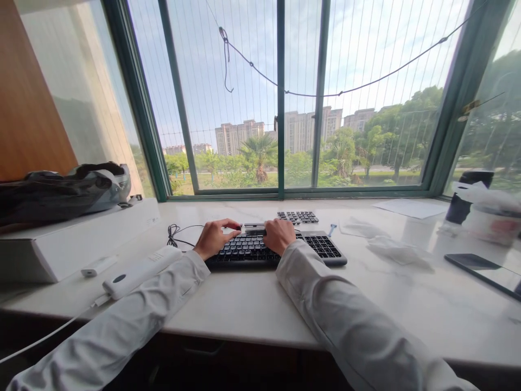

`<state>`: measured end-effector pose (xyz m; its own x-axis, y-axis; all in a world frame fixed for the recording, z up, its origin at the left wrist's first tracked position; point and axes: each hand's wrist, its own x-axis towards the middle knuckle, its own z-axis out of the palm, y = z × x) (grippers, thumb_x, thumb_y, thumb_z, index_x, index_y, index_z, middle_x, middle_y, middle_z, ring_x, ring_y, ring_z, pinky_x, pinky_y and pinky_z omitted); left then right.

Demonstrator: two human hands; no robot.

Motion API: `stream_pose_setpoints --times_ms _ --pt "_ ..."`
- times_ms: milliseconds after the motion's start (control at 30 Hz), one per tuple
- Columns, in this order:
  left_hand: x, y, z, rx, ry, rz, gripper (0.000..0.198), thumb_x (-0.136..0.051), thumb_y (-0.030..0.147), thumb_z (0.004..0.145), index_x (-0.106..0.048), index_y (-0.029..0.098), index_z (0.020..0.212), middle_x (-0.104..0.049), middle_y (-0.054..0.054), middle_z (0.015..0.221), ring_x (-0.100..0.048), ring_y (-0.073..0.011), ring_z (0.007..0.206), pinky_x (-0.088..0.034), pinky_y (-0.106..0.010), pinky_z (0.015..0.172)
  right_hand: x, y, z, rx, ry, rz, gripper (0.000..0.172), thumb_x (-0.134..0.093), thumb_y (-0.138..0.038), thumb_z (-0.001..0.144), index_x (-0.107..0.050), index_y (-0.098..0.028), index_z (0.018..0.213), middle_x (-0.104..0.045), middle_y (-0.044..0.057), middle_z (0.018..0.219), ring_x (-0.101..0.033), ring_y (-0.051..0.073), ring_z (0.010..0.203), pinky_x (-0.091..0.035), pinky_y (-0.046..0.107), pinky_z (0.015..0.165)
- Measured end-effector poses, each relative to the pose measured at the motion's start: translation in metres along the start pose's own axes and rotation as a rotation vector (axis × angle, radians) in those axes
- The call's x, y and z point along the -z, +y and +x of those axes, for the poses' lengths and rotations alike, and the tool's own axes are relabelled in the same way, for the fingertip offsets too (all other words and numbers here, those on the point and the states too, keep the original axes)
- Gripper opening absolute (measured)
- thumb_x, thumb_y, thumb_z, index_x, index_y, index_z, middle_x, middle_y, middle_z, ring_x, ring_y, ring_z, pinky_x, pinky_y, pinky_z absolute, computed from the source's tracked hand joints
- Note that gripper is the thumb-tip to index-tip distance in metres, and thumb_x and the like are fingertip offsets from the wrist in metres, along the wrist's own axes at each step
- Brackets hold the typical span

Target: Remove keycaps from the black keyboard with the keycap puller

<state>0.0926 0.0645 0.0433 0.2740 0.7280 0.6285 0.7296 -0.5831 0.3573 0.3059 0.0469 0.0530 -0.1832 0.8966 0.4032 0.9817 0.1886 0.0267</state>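
A black keyboard point(248, 251) lies flat on the white table, with its number pad section point(323, 245) bare-looking at the right. Over its upper left edge, my left hand point(215, 238) pinches a small dark piece that looks like a keycap between thumb and forefinger. My right hand point(280, 234) is closed above the middle of the keyboard; its fingertips point away and what they hold, if anything, is hidden. Behind the keyboard sit loose black keycaps point(299, 217) in rows. A small blue-handled tool point(332, 229) rests beside the right corner.
A black cable point(174, 234) coils left of the keyboard. Nearer are a white power strip point(140, 271) and a white box point(81, 239) carrying a dark bag point(61, 193). Crumpled clear plastic point(396, 250), a phone-like black slab point(480, 266) and a dark cup point(468, 198) stand right.
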Motion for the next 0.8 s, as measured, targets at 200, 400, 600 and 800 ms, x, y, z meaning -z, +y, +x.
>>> stream_pose_setpoints --times_ms 200,400,600,800 --pt "0.002 -0.004 0.002 0.028 -0.001 0.084 0.030 -0.062 0.048 0.078 -0.071 0.024 0.092 -0.073 0.000 0.096 -0.062 -0.0156 0.071 -0.046 -0.025 0.069 0.002 0.039 0.010 -0.255 -0.101 -0.010 0.026 -0.056 -0.019 0.077 -0.070 -0.016 0.099 -0.068 0.016 0.099 -0.064 0.026 0.095 -0.046 0.034 0.077" --pt "0.005 -0.006 0.023 0.049 -0.087 0.078 0.030 -0.067 0.050 0.072 -0.073 0.025 0.088 -0.074 0.000 0.090 -0.066 -0.0200 0.085 -0.047 -0.026 0.076 -0.002 0.044 0.008 -0.281 -0.193 0.011 0.035 -0.058 -0.020 0.076 -0.068 -0.016 0.109 -0.066 0.018 0.111 -0.061 0.027 0.104 -0.047 0.037 0.082" --pt "-0.011 -0.003 0.079 0.097 -0.285 0.046 0.032 -0.072 0.051 0.065 -0.076 0.024 0.082 -0.074 -0.001 0.084 -0.067 -0.0209 0.084 -0.047 -0.026 0.077 0.002 0.040 0.008 -0.257 -0.208 0.045 0.031 -0.060 -0.017 0.073 -0.070 -0.016 0.102 -0.068 0.016 0.105 -0.063 0.026 0.100 -0.047 0.037 0.082" --pt "-0.053 -0.006 0.135 0.256 -0.338 0.047 0.034 -0.075 0.045 0.063 -0.078 0.021 0.086 -0.075 -0.005 0.086 -0.065 -0.0207 0.083 -0.048 -0.025 0.069 0.001 0.038 0.008 -0.270 -0.205 0.055 0.030 -0.062 -0.015 0.072 -0.071 -0.016 0.101 -0.069 0.016 0.104 -0.063 0.026 0.099 -0.048 0.036 0.079"
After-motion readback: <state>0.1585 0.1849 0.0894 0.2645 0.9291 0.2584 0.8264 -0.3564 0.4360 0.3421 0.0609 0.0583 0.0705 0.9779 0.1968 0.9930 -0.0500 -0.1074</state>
